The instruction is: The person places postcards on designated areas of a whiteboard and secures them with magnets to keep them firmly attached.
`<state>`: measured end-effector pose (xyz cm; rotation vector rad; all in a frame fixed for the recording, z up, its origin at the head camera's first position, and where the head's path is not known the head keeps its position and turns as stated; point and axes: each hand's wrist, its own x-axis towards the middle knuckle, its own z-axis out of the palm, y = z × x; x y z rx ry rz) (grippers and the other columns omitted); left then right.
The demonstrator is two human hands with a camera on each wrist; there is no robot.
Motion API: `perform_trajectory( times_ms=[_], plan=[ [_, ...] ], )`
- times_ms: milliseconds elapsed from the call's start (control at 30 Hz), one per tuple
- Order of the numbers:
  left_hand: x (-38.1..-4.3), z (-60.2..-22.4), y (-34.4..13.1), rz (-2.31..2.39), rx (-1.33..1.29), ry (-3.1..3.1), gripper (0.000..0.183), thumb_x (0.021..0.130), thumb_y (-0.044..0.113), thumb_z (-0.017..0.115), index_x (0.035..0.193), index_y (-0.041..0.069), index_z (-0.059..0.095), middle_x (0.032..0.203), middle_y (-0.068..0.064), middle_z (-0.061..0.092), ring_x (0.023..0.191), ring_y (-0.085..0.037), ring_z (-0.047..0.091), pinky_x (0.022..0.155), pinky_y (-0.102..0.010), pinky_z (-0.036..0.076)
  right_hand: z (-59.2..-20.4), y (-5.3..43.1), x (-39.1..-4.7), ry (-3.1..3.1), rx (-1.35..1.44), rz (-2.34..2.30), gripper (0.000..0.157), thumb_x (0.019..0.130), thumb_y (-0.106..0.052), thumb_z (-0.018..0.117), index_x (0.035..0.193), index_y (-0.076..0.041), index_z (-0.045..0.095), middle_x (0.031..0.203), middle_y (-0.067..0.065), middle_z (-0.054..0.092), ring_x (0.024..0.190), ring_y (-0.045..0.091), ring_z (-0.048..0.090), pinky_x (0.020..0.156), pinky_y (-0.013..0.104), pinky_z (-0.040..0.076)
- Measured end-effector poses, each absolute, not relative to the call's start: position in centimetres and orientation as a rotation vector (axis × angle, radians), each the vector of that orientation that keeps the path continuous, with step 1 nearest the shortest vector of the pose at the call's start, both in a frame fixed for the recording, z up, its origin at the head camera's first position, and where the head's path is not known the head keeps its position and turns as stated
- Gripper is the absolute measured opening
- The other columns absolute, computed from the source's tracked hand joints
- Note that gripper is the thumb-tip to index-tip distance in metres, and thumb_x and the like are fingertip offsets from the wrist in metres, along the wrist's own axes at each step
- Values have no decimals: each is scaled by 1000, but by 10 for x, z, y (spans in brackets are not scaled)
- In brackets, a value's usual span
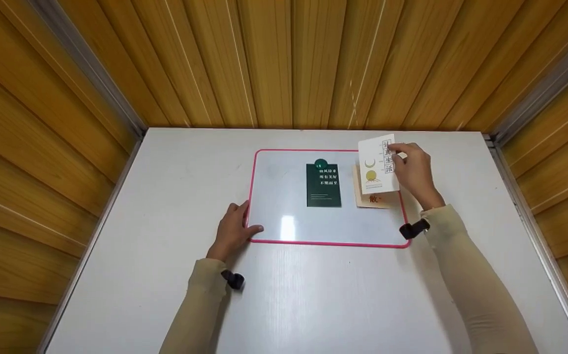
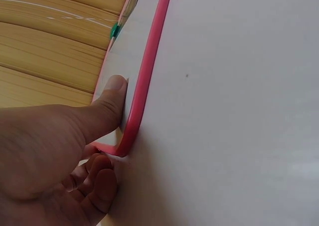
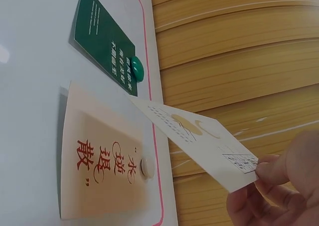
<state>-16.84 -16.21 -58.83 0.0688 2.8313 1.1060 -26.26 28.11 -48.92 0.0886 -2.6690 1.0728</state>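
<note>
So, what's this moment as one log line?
left hand: holds whiteboard; right hand: pinches white card; on whiteboard: green card, green magnet, peach card

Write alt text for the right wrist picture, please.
A right hand pinches a white printed card in its fingers, over a pink-edged whiteboard. On it lie a green card with a green magnet, and a red-lettered beige card with a pale magnet.

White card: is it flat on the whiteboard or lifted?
Lifted: the right hand pinches the white card, tilted, over the whiteboard.
</note>
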Motion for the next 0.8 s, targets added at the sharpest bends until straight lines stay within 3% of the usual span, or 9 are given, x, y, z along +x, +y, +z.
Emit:
perform_trajectory(
  times_ms=[300,800],
  plan=[
    [-168,-587,-162,1117,66,2833,89,85,30,86,156,2,41,112,-12,51,88,-23,48,82,-40,43,-490,258,-265,-2645,154,1111,29,101,2,57,127,1,70,121,21,65,85,27,61,67,17,41],
    [-168,-585,-160,1088,42,2829,89,85,29,86,156,3,41,115,-13,52,91,-24,49,85,-41,45,-489,221,-268,-2730,140,1239,33,104,-2,55,135,-5,66,131,14,60,96,27,63,79,32,54]
  ],
)
